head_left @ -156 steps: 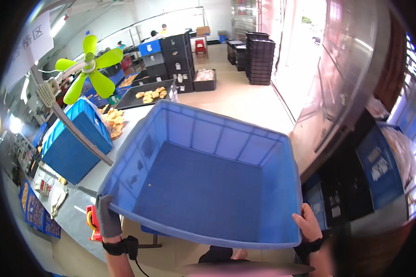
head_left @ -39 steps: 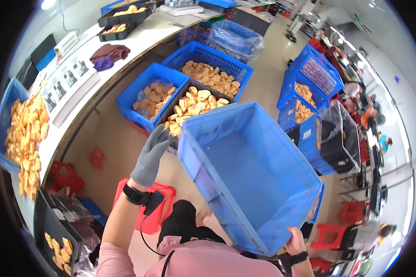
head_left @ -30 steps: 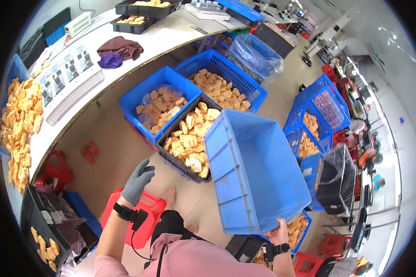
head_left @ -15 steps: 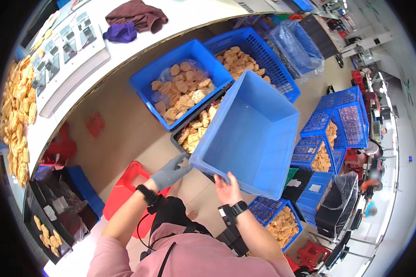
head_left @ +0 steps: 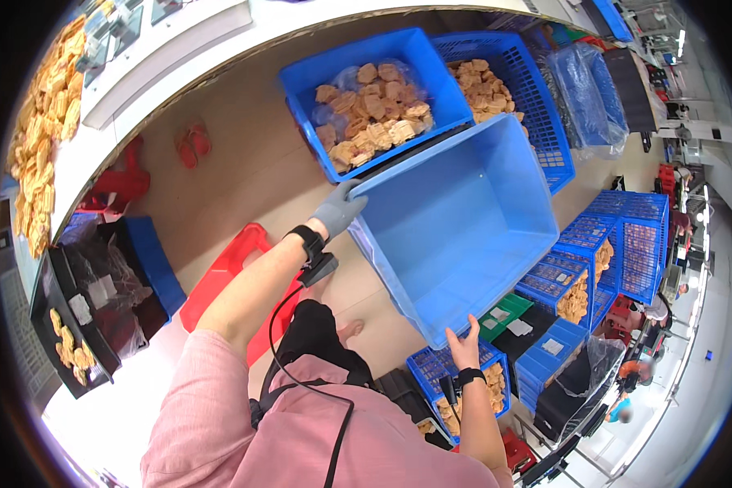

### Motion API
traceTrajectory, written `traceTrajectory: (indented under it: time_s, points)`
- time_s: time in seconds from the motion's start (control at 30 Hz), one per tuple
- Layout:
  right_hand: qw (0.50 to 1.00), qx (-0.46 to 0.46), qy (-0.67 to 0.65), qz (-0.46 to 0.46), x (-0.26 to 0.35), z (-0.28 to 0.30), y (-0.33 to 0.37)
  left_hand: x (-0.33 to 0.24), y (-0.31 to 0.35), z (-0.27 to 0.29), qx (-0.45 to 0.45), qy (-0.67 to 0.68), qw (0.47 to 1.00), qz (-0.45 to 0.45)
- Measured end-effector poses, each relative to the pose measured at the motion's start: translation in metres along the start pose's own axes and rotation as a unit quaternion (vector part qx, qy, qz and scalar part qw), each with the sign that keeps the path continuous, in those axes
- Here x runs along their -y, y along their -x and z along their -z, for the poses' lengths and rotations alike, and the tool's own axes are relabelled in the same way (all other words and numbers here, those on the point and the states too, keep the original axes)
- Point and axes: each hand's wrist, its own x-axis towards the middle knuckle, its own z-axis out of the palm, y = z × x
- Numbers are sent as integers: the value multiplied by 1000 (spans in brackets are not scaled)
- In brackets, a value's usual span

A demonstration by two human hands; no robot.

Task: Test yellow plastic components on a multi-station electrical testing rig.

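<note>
A pale blue plastic bin (head_left: 455,228) is held tilted in front of me, its bare inside facing up at me. My left hand (head_left: 339,210), in a grey glove, is closed over the bin's left rim. My right hand (head_left: 465,347) is bare and grips the near right edge, with thumb and fingers at the rim. Just beyond, a deeper blue bin (head_left: 333,163) holds tan, block-like pieces (head_left: 374,114), some in clear plastic. The pale bin covers most of what lies beneath it.
A blue perforated crate (head_left: 557,150) of similar pieces stands behind. Stacked blue crates (head_left: 618,244) are to the right, and another crate (head_left: 431,366) is near my right forearm. A red stool (head_left: 236,260) is left of my legs. A white table (head_left: 179,73) curves along the far left.
The pale bin has swung, now covering the dark crate of pieces beneath. My left hand has moved farther up its left rim, my right hand rightward along its near edge. The view has shifted.
</note>
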Motion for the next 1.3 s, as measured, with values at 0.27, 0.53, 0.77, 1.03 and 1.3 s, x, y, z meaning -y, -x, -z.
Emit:
traceTrajectory:
  time_s: [0.27, 0.53, 0.77, 1.03, 1.3]
  points:
    - [997, 5, -59, -50, -10, -45, -2, -16, 5, 4, -49, -2, 999, 15]
    - [996, -44, -73, 30, 12, -7, 3, -5, -1, -15, -69, 200, 972, 104]
    - [1000, -10, -8, 9, -27, -33, -14, 17, 1, -43, -74, 155, 983, 61]
    - [999, -8, -16, -38, -56, -53, -7, -10, 34, -58, -81, 136, 987, 12]
    - [997, -19, 65, 22, -49, -45, -20, -6, 4, -44, -104, 156, 981, 47]
